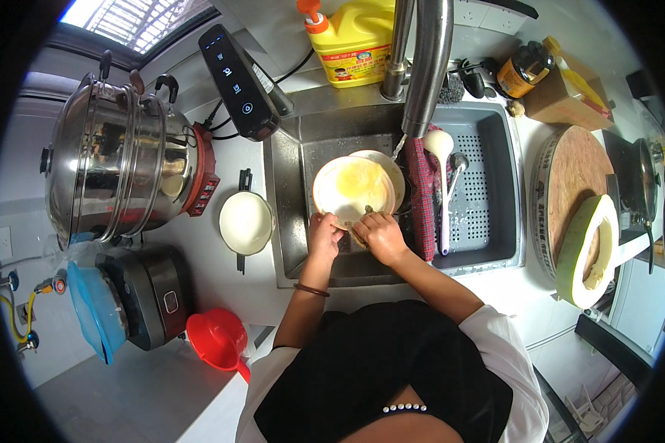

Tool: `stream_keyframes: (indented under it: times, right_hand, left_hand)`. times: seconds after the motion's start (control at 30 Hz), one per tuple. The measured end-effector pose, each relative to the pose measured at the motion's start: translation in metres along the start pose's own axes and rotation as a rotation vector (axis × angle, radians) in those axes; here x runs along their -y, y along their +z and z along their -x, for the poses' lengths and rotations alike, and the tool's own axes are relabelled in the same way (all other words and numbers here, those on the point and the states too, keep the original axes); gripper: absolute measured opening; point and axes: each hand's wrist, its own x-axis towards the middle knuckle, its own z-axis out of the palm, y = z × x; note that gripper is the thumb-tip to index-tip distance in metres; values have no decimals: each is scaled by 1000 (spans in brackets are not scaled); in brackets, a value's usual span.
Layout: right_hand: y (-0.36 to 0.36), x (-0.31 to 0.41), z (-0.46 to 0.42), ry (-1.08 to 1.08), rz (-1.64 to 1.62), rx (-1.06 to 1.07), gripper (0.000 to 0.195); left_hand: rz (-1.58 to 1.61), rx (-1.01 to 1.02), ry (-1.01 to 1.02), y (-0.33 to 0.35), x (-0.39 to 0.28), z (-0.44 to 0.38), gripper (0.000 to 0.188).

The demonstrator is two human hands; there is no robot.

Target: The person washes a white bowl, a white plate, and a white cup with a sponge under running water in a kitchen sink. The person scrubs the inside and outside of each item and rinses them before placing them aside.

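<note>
A white bowl (pixel 350 180) with an orange rim and a yellowish film inside sits in the stainless-steel sink (pixel 293 166). It partly covers another pale bowl (pixel 397 173). At the bowl's near edge, my left hand (pixel 324 237) pinches a small pale piece (pixel 341 225), too covered to name. My right hand (pixel 383 235) is closed around a brownish scrubbing cloth or pad (pixel 360 239), held against that piece. Between the fingers most of the cloth is hidden. From the metal faucet (pixel 420 105) a thin stream of water runs behind the bowls.
On the right lie a red checked cloth (pixel 423 216), a white ladle (pixel 441 160) and a grey perforated basket (pixel 493 188). Farther right, a cut melon (pixel 568 277) leans on a round chopping board (pixel 571 149). A handled pot (pixel 246 224) and a steel steamer (pixel 122 166) stand left.
</note>
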Motion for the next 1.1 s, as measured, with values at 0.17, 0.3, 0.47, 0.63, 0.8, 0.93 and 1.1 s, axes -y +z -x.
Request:
stream_keyframes:
  times: [0.17, 0.3, 0.47, 0.63, 0.8, 0.93, 1.1]
  right_hand:
    - [-8, -3, -22, -36, 2, -24, 9]
    - [-8, -10, -44, -24, -33, 17, 13]
    - [-5, -16, -68, -19, -90, -56, 11]
    - [-1, -20, -83, 47, -165, -62, 12]
    - [-1, -18, -88, 107, -294, -69, 15]
    - [8, -15, -83, 219, -466, -63, 21]
    - [11, -2, -83, 311, -646, -82, 26]
  left_hand:
    - [128, 3, 40, 12, -19, 6, 27]
    - [165, -26, 62, 24, -40, 7, 32]
    - [84, -42, 139, 33, -64, 1, 41]
    - [-48, -107, 158, 44, -84, -4, 61]
    - [-160, -173, 227, 54, -95, 5, 82]
    - [-348, -253, 485, 66, -94, 14, 84]
    - [-657, -357, 805, 67, -86, 21, 83]
